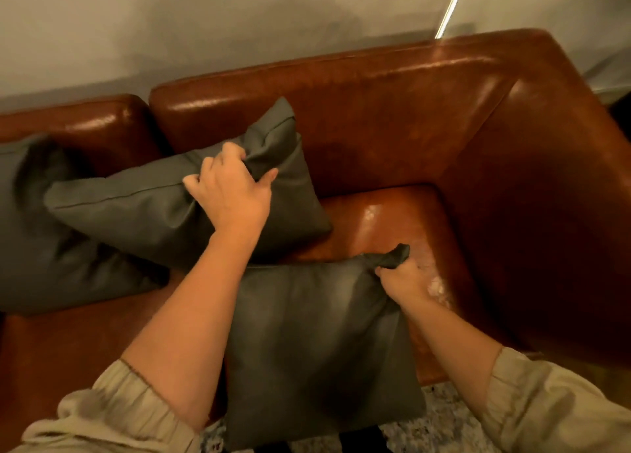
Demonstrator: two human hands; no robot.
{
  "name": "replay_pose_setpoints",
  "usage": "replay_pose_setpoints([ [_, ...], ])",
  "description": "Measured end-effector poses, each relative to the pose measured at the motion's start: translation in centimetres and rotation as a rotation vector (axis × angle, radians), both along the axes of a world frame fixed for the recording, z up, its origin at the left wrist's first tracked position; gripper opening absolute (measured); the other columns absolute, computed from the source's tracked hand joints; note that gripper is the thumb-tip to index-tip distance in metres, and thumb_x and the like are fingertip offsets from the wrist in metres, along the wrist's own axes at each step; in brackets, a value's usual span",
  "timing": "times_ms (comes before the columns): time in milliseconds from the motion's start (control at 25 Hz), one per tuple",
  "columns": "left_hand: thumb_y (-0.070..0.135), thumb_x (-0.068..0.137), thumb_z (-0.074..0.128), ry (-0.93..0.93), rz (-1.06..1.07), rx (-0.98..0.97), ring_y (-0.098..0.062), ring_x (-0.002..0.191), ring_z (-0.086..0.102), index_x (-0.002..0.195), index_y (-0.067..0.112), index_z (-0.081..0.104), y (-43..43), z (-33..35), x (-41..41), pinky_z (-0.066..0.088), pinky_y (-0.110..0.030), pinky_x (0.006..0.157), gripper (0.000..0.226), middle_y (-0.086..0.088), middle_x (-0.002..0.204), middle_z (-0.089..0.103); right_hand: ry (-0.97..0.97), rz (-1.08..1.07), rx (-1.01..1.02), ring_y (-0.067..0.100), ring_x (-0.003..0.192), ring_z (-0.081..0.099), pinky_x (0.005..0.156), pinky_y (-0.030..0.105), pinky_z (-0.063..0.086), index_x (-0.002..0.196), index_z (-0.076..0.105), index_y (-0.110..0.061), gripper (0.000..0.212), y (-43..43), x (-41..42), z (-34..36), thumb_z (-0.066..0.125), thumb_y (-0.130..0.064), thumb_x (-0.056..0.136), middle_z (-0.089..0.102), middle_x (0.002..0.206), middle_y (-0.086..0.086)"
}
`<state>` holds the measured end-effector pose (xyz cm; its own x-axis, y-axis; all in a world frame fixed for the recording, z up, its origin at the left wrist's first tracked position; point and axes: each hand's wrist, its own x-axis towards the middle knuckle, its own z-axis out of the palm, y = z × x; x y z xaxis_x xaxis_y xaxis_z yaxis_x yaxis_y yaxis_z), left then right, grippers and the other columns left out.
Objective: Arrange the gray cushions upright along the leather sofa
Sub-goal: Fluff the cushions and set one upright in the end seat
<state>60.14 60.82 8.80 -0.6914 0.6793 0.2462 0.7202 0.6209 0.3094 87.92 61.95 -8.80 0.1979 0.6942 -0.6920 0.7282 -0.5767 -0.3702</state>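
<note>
Three gray cushions are on the brown leather sofa (392,111). My left hand (232,193) grips the upper edge of the middle gray cushion (153,213), which lies tilted against the backrest. My right hand (406,282) pinches the top right corner of the near gray cushion (314,343), which hangs over the seat's front edge. A third gray cushion (37,234) slumps at the far left, partly under the middle one.
The sofa's right armrest (546,196) closes off the corner. Bare seat (386,220) shows between the cushions and the armrest. A pale wall (239,18) rises behind the backrest. A speckled rug (440,422) lies below the sofa front.
</note>
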Motion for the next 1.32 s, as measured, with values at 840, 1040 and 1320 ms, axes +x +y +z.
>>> replay_pose_setpoints([
  [840, 0.068, 0.044, 0.092, -0.923, 0.322, 0.233, -0.034, 0.146, 0.036, 0.160, 0.031, 0.011, 4.7, -0.5, -5.2, 0.035, -0.054, 0.114, 0.146, -0.008, 0.162, 0.031, 0.696, -0.098, 0.335, 0.026, 0.143, 0.045, 0.115, 0.048, 0.043, 0.163, 0.010, -0.031, 0.128, 17.3, -6.6, 16.1, 0.091, -0.055, 0.067, 0.042, 0.159, 0.001],
  [1040, 0.072, 0.053, 0.086, -1.413, 0.361, 0.268, -0.039, 0.142, 0.042, 0.156, 0.039, 0.026, 4.7, -1.5, -3.9, 0.028, -0.078, 0.106, 0.124, 0.003, 0.157, 0.043, 0.695, -0.057, 0.159, 0.023, 0.122, 0.050, 0.092, 0.047, 0.042, 0.157, 0.027, -0.036, 0.092, 17.6, -6.8, 16.9, 0.078, -0.056, 0.083, 0.051, 0.146, -0.006],
  [1320, 0.077, 0.049, 0.083, -1.452, 0.373, 0.282, -0.043, 0.144, 0.037, 0.158, 0.038, 0.017, 6.0, -1.9, -1.7, 0.029, -0.083, 0.102, 0.134, -0.001, 0.161, 0.036, 0.633, -0.060, 0.218, 0.029, 0.127, 0.054, 0.095, 0.050, 0.046, 0.154, 0.031, -0.037, 0.095, 20.2, -5.9, 17.8, 0.077, -0.068, 0.076, 0.054, 0.144, -0.005],
])
